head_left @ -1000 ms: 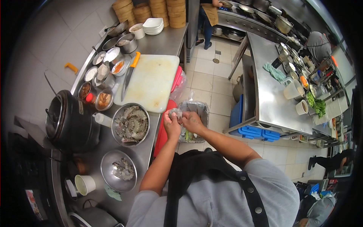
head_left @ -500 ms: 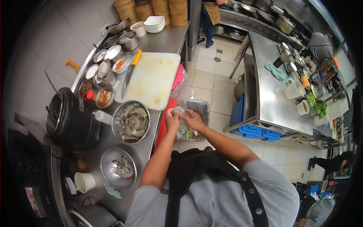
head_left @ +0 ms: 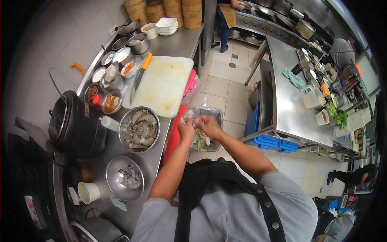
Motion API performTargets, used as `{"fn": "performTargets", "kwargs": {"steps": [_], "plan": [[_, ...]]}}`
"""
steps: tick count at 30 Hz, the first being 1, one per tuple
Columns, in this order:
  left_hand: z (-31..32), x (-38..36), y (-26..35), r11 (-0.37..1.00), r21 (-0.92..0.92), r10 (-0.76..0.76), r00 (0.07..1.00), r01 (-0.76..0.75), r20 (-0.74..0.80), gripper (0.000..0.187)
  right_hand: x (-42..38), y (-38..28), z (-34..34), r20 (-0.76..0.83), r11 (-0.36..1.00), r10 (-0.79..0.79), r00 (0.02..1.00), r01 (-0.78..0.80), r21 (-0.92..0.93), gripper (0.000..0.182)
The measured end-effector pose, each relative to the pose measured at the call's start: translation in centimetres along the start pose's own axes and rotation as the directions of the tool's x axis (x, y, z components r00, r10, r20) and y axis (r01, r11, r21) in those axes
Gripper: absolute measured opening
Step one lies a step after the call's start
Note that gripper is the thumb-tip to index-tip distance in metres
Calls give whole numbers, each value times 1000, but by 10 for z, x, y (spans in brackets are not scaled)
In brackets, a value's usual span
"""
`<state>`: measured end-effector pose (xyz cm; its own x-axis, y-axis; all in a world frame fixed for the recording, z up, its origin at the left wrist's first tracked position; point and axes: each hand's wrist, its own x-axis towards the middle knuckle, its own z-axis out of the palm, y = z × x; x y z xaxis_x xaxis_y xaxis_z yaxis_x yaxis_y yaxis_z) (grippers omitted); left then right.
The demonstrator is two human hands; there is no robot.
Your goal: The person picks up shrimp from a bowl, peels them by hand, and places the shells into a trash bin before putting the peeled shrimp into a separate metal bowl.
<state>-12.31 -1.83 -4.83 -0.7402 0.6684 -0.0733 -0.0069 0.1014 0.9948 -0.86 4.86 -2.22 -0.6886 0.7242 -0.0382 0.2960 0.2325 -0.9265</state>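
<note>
At the far left a black cooker (head_left: 78, 125) stands on the steel counter (head_left: 171, 47), with a white tub (head_left: 88, 192) nearer the person. Right of the tub, the smaller heap of shrimp (head_left: 130, 177) lies in a metal bowl (head_left: 114, 183), slanting from upper left to lower right. Just beyond it is a second bowl (head_left: 139, 149), filled with a larger heap of grey shrimp (head_left: 141, 128); their curled bodies lie in mixed directions. A squeeze bottle (head_left: 109, 124) lies beside that bowl, its nozzle toward the left. Farther up, the knife (head_left: 139, 82) rests along the left edge of the white cutting board (head_left: 165, 86), yellow handle away from the person, blade tip toward the person.

Past the counter's edge, the left hand (head_left: 186, 130) holds a pale shrimp (head_left: 188, 113) in bent fingers. The shrimp is mostly covered; a translucent part shows above the fingertips, but its long axis and which way its head points cannot be told. The right hand (head_left: 209, 128) meets it from the right, fingers curled narrow; whether they pinch it is hidden. Both hands are above a lined bin (head_left: 218, 115) containing pale and green scraps (head_left: 200, 140).
</note>
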Motion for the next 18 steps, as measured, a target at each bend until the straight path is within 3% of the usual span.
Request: {"fn": "performTargets", "kwargs": {"steps": [2, 4, 6, 10, 12, 13, 15, 18], "plan": [[-8, 5, 7, 960, -178, -225, 974, 216, -31, 27, -14, -11, -7, -54, 997, 62, 997, -64, -40, 29], [-18, 13, 2, 966, -153, -206, 978, 207, 22, 24, -19, -16, -18, -110, 988, 123, 986, -132, -78, 32], [-27, 13, 1, 950, -188, -197, 947, 248, 255, 22, -20, -17, -27, -68, 899, 72, 995, -95, -427, 35], [-36, 0, 25, 961, -87, -200, 876, 263, 439, 15, -14, -11, -29, -81, 843, -32, 996, -17, -538, 41], [-40, -8, 39, 953, 12, -275, 848, 302, 452, 13, -17, -45, -37, 128, 789, -354, 926, 369, -490, 48], [-41, -9, 39, 951, 14, -281, 847, 308, 451, 13, -16, -49, -37, 130, 792, -349, 928, 367, -487, 48], [-43, -5, 38, 932, 60, -340, 810, 356, 477, 14, -12, -54, -35, 394, 718, -315, 863, 489, -495, 44], [-43, -5, 41, 923, -55, -292, 784, 381, 547, 16, -7, -53, -34, 404, 667, -360, 841, 535, -518, 34]]}}
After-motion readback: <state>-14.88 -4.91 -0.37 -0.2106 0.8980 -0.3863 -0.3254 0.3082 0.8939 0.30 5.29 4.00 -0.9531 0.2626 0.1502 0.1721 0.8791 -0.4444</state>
